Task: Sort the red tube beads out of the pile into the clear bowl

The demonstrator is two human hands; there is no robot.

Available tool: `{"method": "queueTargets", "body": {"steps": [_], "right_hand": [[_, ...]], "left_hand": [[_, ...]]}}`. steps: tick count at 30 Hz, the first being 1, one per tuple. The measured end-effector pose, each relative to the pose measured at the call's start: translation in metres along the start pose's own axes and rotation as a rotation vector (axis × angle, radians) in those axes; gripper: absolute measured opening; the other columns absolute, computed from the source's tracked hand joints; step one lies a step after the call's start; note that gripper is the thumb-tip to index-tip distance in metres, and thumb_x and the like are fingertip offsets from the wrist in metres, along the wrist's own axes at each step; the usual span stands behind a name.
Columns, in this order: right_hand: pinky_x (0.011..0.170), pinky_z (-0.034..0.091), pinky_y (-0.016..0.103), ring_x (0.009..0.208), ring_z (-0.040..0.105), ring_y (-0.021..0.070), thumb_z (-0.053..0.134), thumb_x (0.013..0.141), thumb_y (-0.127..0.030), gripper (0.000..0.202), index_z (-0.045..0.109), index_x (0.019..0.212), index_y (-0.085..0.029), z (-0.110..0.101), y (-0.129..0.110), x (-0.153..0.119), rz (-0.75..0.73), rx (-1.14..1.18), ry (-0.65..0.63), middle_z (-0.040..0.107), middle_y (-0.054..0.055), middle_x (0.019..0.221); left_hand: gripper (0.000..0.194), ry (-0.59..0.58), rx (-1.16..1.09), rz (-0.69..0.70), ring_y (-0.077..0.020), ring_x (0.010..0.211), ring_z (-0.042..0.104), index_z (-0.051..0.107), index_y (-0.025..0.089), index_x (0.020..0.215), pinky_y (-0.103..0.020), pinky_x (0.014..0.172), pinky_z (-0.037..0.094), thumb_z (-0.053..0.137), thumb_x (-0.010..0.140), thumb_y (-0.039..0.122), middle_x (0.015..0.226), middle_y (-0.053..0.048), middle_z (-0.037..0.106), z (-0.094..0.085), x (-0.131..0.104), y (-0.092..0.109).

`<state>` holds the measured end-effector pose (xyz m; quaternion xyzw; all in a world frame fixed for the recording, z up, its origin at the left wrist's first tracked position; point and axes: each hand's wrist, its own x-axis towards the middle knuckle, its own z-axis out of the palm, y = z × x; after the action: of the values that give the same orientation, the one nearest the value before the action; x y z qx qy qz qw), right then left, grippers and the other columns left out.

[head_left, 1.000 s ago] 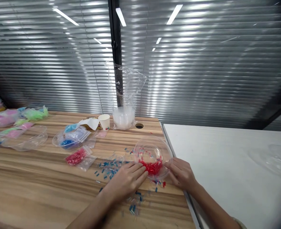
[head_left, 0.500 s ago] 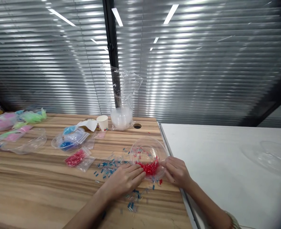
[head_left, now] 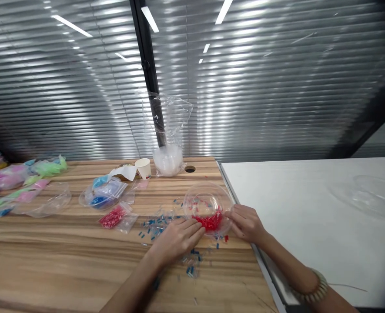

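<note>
A clear round bowl (head_left: pixel 208 191) stands near the right edge of the wooden table, with a heap of small red tube pieces (head_left: pixel 211 221) along its near side. At the bowl's near left rim is my left hand (head_left: pixel 181 237), its fingers together and their tips by the red pieces. My right hand (head_left: pixel 246 222) pinches at the bowl's right side; the fingertips meet the clear rim. Blue and clear tube pieces (head_left: pixel 155 225) lie scattered on the wood left of the bowl and below it. Whether either hand holds a red piece is too small to tell.
A bag of red pieces (head_left: pixel 114 217), a clear dish with bags (head_left: pixel 102 193), a white paper cup (head_left: pixel 143 168) and a bagged stack of bowls (head_left: pixel 168 160) stand left and behind. A white table (head_left: pixel 309 208) adjoins on the right, bearing a clear lid (head_left: pixel 368 195).
The camera view has shifted a little, so the table's things appear further right. Both hands remain at the bowl in nearly the same poses. A bracelet on the right arm now shows more fully.
</note>
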<state>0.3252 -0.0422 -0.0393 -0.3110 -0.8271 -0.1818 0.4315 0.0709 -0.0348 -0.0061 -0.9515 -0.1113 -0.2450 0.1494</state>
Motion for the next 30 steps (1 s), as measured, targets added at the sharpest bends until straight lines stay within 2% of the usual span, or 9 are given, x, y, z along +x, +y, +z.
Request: {"method": "queueTargets", "body": {"steps": [7, 10, 13, 17, 24, 30], "right_hand": [[0.054, 0.039, 0.024, 0.056, 0.05, 0.0137, 0.044, 0.079, -0.002, 0.021, 0.058, 0.08, -0.018, -0.003, 0.0, 0.002, 0.009, -0.042, 0.002, 0.058, 0.002, 0.06], [0.052, 0.036, 0.024, 0.053, 0.046, 0.0129, 0.043, 0.08, -0.004, 0.021, 0.058, 0.077, -0.018, -0.003, 0.0, 0.001, 0.022, -0.046, -0.001, 0.054, 0.0, 0.056], [0.05, 0.035, 0.024, 0.051, 0.044, 0.0125, 0.043, 0.079, -0.004, 0.021, 0.058, 0.076, -0.018, -0.004, 0.002, 0.0, 0.032, -0.051, 0.0, 0.053, 0.0, 0.054], [0.05, 0.037, 0.025, 0.052, 0.045, 0.0134, 0.044, 0.078, -0.003, 0.021, 0.059, 0.078, -0.018, -0.005, 0.003, -0.001, 0.025, -0.058, 0.024, 0.054, 0.0, 0.055], [0.052, 0.041, 0.025, 0.054, 0.049, 0.014, 0.045, 0.078, -0.002, 0.021, 0.059, 0.077, -0.017, -0.004, -0.001, 0.002, -0.017, -0.077, 0.049, 0.056, 0.001, 0.057], [0.059, 0.045, 0.025, 0.065, 0.056, 0.0151, 0.044, 0.081, -0.002, 0.023, 0.062, 0.084, -0.016, -0.003, -0.004, 0.006, -0.04, -0.103, 0.059, 0.061, 0.004, 0.066]], "left_hand": [[0.023, -0.03, -0.034, -0.014, -0.0166, 0.09, 0.065, 0.058, 0.011, 0.104, -0.03, 0.076, 0.054, 0.036, 0.096, 0.014, 0.098, -0.01, 0.069, 0.005, -0.001, 0.003], [0.025, -0.042, -0.015, -0.008, -0.0161, 0.089, 0.064, 0.058, 0.012, 0.104, -0.029, 0.076, 0.053, 0.034, 0.096, 0.013, 0.096, -0.011, 0.068, 0.003, 0.001, 0.005], [0.027, -0.007, 0.001, 0.01, -0.0165, 0.087, 0.064, 0.058, 0.011, 0.103, -0.03, 0.074, 0.053, 0.033, 0.096, 0.012, 0.095, -0.011, 0.069, -0.002, 0.005, 0.01], [0.03, 0.021, 0.005, -0.002, -0.0164, 0.086, 0.064, 0.06, 0.01, 0.102, -0.029, 0.074, 0.053, 0.031, 0.097, 0.013, 0.093, -0.01, 0.07, -0.005, 0.008, 0.014], [0.028, -0.037, 0.05, -0.123, -0.0206, 0.095, 0.063, 0.061, 0.012, 0.105, -0.032, 0.077, 0.053, 0.035, 0.096, 0.017, 0.1, -0.01, 0.069, 0.002, 0.004, 0.009], [0.024, -0.053, 0.023, -0.117, -0.0211, 0.096, 0.064, 0.06, 0.012, 0.106, -0.034, 0.078, 0.054, 0.04, 0.094, 0.016, 0.099, -0.009, 0.069, 0.004, 0.004, 0.003]]}}
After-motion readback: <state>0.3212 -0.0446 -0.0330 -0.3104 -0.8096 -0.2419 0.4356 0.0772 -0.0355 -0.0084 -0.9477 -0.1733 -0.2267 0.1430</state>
